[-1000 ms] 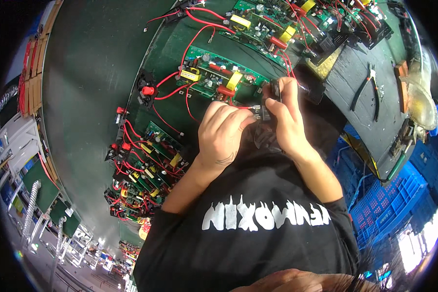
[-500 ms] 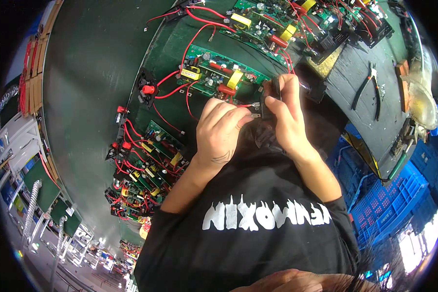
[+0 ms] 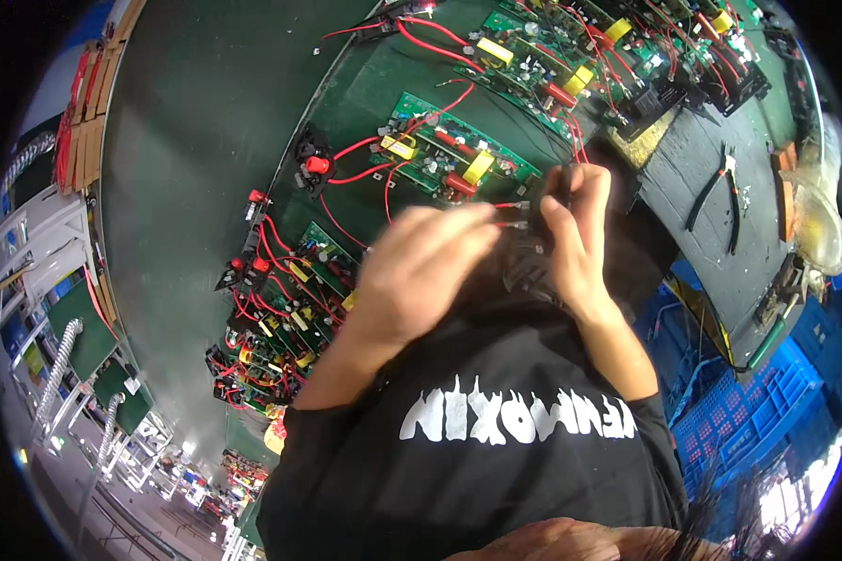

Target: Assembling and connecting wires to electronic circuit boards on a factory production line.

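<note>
My left hand (image 3: 421, 271) and my right hand (image 3: 575, 234) meet over a black finned part (image 3: 526, 262) held close to my chest. The left fingers pinch a thin red wire end (image 3: 507, 208) that leads toward a green circuit board (image 3: 458, 150) with yellow and red components. My right hand grips the black part from the right, its fingertips up by the wire ends. Red wires (image 3: 365, 173) run from the board to a black socket with a red button (image 3: 314, 161) on the dark green bench (image 3: 206, 140).
More wired green boards lie at the top (image 3: 580, 56) and stacked to the lower left (image 3: 281, 309). Black pliers (image 3: 716, 192) rest on a dark mat at right. Blue plastic crates (image 3: 767, 402) stand at the lower right.
My left hand has shifted slightly, its fingers stretching out toward the wire ends. My right hand stays on the black part.
</note>
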`<move>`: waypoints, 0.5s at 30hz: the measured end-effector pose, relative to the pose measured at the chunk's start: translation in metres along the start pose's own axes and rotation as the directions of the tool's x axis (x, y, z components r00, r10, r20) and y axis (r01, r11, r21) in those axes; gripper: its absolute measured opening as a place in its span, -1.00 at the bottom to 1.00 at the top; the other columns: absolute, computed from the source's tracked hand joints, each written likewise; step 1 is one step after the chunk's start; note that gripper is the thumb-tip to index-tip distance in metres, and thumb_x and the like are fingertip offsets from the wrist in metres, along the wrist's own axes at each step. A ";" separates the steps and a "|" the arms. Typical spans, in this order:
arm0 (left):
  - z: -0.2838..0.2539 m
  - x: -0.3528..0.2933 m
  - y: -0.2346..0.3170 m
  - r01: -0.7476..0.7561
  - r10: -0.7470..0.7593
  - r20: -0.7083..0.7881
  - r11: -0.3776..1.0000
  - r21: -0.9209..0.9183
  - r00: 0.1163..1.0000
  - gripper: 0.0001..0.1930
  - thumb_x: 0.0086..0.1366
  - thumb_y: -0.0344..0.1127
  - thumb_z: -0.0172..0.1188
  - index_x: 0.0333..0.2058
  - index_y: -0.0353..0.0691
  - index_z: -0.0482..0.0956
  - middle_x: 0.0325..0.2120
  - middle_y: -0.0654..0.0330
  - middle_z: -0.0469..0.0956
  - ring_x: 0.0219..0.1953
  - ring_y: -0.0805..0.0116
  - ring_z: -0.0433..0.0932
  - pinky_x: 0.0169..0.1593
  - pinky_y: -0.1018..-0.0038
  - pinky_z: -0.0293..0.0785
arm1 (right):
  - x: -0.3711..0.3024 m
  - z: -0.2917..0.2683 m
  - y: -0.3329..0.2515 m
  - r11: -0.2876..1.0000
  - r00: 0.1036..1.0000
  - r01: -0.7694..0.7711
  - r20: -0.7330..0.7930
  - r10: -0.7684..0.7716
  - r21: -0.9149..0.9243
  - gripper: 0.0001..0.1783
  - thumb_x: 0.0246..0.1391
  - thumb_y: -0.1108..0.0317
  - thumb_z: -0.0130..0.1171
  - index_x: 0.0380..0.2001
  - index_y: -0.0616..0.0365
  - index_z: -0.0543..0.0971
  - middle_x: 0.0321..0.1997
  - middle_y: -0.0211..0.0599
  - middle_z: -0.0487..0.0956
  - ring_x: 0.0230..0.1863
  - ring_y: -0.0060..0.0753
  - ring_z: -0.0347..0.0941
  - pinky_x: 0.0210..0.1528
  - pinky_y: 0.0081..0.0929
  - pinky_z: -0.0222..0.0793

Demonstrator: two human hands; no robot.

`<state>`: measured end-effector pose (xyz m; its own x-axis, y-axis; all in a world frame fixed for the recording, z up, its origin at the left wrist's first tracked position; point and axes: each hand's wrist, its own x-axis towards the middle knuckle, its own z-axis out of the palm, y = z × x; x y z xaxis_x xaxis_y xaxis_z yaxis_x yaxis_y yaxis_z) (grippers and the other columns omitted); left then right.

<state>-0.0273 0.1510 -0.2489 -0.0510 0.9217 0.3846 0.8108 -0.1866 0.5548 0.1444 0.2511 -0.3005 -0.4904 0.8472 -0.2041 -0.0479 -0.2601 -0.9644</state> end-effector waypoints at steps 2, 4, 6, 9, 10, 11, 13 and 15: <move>-0.030 0.002 -0.016 0.062 -0.086 0.176 0.989 0.136 0.981 -0.75 0.07 -0.47 0.30 -0.22 -0.24 0.67 -0.13 0.21 0.62 -0.12 0.17 0.55 -0.04 0.26 0.52 | -0.001 -0.001 -0.004 0.998 1.000 -0.009 -0.025 0.010 0.060 -0.64 0.22 0.66 -0.01 -0.04 0.06 0.18 -0.12 -0.37 0.24 -0.16 -0.60 0.15 -0.11 -0.58 0.21; -0.046 -0.004 -0.021 0.078 -0.227 0.398 0.931 0.358 0.889 -0.73 0.01 -0.51 0.29 -0.24 -0.14 0.68 -0.06 0.28 0.60 0.02 0.16 0.47 0.12 0.21 0.42 | 0.001 -0.006 -0.003 0.996 0.999 -0.046 -0.002 0.046 0.081 -0.64 0.24 0.64 0.01 -0.03 0.04 0.17 -0.13 -0.38 0.25 -0.19 -0.62 0.16 -0.17 -0.60 0.21; -0.044 -0.019 -0.033 0.025 -0.198 0.464 0.935 0.353 0.863 -0.77 0.04 -0.45 0.29 -0.26 -0.15 0.66 -0.03 0.30 0.56 0.08 0.17 0.41 0.17 0.20 0.35 | 0.001 -0.006 -0.001 0.996 1.000 -0.020 0.010 0.020 0.089 -0.65 0.25 0.64 0.02 -0.04 0.05 0.18 -0.15 -0.39 0.26 -0.25 -0.64 0.17 -0.26 -0.62 0.22; -0.043 -0.017 -0.038 -0.068 -0.141 0.527 0.932 0.357 0.838 -0.91 0.12 -0.38 0.22 -0.35 -0.17 0.59 -0.11 0.27 0.55 0.07 0.19 0.43 0.19 0.19 0.32 | 0.000 -0.009 0.000 0.999 0.999 -0.032 0.027 0.031 0.030 -0.66 0.26 0.56 0.02 0.01 0.01 0.22 -0.02 -0.34 0.31 -0.14 -0.60 0.21 -0.14 -0.62 0.27; -0.041 -0.015 -0.040 -0.072 -0.139 0.526 0.930 0.360 0.839 -0.91 0.12 -0.38 0.22 -0.35 -0.17 0.59 -0.11 0.27 0.55 0.07 0.19 0.43 0.19 0.19 0.32 | 0.000 -0.010 0.001 0.996 0.998 -0.059 0.032 0.057 0.061 -0.66 0.27 0.54 0.03 0.01 -0.01 0.22 -0.02 -0.36 0.31 -0.15 -0.63 0.23 -0.23 -0.65 0.28; -0.038 -0.015 -0.042 -0.106 -0.115 0.521 0.921 0.374 0.846 -0.91 0.13 -0.37 0.23 -0.35 -0.17 0.59 -0.13 0.27 0.54 0.06 0.20 0.44 0.19 0.18 0.31 | 0.000 -0.011 0.002 0.992 0.996 -0.086 0.039 0.082 0.092 -0.66 0.27 0.53 0.03 0.01 -0.04 0.22 -0.03 -0.38 0.31 -0.17 -0.65 0.25 -0.33 -0.69 0.29; -0.036 -0.018 -0.043 -0.143 -0.088 0.517 0.909 0.391 0.851 -0.91 0.13 -0.36 0.24 -0.36 -0.17 0.59 -0.14 0.27 0.53 0.05 0.21 0.45 0.20 0.16 0.30 | -0.002 -0.011 0.001 0.989 0.994 -0.107 0.036 0.104 0.099 -0.67 0.28 0.51 0.04 0.00 -0.07 0.22 -0.03 -0.41 0.31 -0.18 -0.67 0.26 -0.40 -0.72 0.26; -0.037 -0.021 -0.045 -0.188 -0.075 0.581 0.906 0.379 0.810 -0.88 0.12 -0.35 0.24 -0.34 -0.17 0.57 -0.20 0.26 0.52 0.02 0.24 0.48 0.23 0.13 0.27 | -0.003 -0.011 0.001 0.986 0.992 -0.127 0.023 0.125 0.105 -0.67 0.29 0.50 0.05 -0.01 -0.10 0.22 -0.04 -0.44 0.31 -0.20 -0.69 0.27 -0.46 -0.75 0.24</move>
<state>-0.0842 0.1280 -0.2548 0.2371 0.9584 -0.1587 0.9651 -0.2138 0.1512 0.1556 0.2538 -0.3031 -0.5126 0.7970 -0.3193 -0.0763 -0.4127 -0.9077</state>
